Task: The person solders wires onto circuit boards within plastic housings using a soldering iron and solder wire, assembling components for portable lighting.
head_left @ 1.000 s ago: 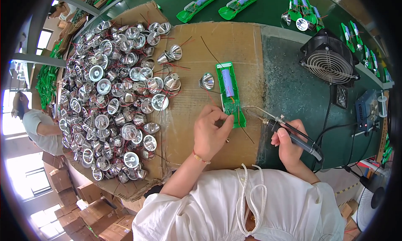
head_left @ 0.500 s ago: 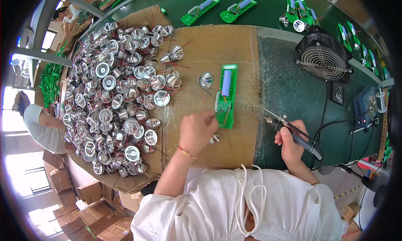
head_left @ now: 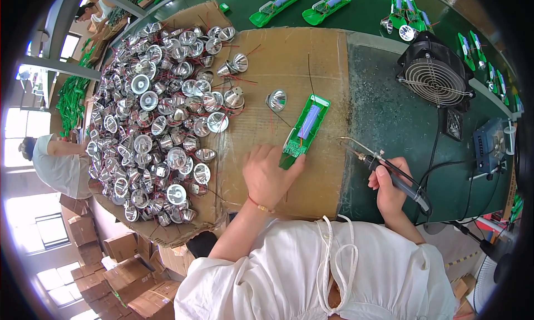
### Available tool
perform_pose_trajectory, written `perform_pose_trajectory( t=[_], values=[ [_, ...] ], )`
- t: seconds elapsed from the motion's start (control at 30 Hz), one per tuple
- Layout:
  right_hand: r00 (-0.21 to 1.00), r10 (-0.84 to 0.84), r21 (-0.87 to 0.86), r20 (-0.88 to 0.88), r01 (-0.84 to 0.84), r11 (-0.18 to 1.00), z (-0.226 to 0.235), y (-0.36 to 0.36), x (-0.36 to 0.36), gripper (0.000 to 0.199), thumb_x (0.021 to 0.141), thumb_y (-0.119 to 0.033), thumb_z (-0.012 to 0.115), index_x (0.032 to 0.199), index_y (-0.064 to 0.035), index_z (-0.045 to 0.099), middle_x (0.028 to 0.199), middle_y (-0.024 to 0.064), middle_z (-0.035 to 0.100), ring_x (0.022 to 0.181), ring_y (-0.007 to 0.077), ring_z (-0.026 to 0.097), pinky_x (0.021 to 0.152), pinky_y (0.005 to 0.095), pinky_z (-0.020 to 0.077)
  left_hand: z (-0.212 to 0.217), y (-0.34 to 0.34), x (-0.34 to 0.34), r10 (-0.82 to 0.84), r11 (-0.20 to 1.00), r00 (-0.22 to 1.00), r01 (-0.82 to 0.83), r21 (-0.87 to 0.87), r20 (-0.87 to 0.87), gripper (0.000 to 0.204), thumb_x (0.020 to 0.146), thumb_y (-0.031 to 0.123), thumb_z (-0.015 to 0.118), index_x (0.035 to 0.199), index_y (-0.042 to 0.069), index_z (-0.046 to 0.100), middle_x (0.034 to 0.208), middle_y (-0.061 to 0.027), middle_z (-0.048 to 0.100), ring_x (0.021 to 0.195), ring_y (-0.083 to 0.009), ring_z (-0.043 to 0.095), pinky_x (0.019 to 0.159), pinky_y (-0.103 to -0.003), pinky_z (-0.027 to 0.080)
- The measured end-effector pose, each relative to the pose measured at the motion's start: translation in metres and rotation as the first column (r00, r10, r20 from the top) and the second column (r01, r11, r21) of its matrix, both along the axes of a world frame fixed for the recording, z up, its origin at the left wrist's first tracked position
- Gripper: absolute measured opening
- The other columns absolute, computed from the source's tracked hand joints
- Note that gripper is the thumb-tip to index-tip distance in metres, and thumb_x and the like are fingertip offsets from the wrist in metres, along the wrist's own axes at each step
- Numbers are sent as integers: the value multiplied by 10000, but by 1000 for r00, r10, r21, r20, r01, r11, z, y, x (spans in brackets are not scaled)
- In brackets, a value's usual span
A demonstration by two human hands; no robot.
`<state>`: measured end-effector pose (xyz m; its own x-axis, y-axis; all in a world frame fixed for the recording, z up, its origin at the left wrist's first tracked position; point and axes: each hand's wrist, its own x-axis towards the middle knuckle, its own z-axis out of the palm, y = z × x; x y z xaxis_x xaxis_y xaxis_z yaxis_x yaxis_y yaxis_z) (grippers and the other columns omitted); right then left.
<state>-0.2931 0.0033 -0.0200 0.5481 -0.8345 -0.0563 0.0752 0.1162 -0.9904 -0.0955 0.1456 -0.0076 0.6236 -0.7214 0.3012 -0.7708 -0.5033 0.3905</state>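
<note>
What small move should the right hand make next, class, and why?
Probably bring the soldering iron tip leftward to the near end of the green board. The left hand already pins that end to the cardboard, while the right hand holds the iron with its tip apart from the board.

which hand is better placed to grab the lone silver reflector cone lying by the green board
Left. The left hand rests at the near end of the green circuit board, on the same side as the lone silver reflector cone. The right hand is occupied gripping the black-handled soldering iron.
</note>
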Motion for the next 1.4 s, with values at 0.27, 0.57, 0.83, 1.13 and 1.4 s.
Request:
perform_pose_trajectory(
  t=[0.27,0.57,0.83,1.13,1.4],
  values=[
    [1000,7,19,30,-8,1000,-1,-2,2,142,829,-77,583,859,-5,464,642,88,575,519,104,539,460,210,431,-4,-1,2,-24,1000,995,25,-6,95,280,614,303,712,632,69,558,646,-64,540,655,-255,532,591,-371,398],
    [1000,-20,10,22,19,1000,0,-10,-7,137,827,-71,582,846,2,468,634,88,576,514,99,536,458,205,428,2,-11,-2,-45,999,988,41,34,151,316,638,326,710,609,72,524,592,-78,517,618,-264,524,567,-384,401],
    [993,-112,25,-44,113,993,-2,-27,-20,149,813,-66,608,837,7,481,660,89,584,550,102,554,496,223,465,38,-78,-3,-84,993,995,88,82,-55,381,606,390,716,562,52,545,580,-131,560,548,-300,560,517,-395,447],
    [991,-79,103,-111,90,991,-5,-25,-17,150,816,-20,569,866,-15,428,647,102,575,548,120,553,508,251,466,28,-321,81,-57,961,998,53,272,8,493,685,510,573,730,29,671,711,-161,647,676,-295,640,608,-373,501],
    [993,-50,-92,-103,41,995,-29,-28,-25,196,790,-42,623,859,-8,442,683,107,591,587,122,573,529,255,482,20,-345,148,-246,950,929,287,-119,277,344,708,302,628,999,120,638,1008,-126,574,968,-326,535,787,-398,479]
  ],
)
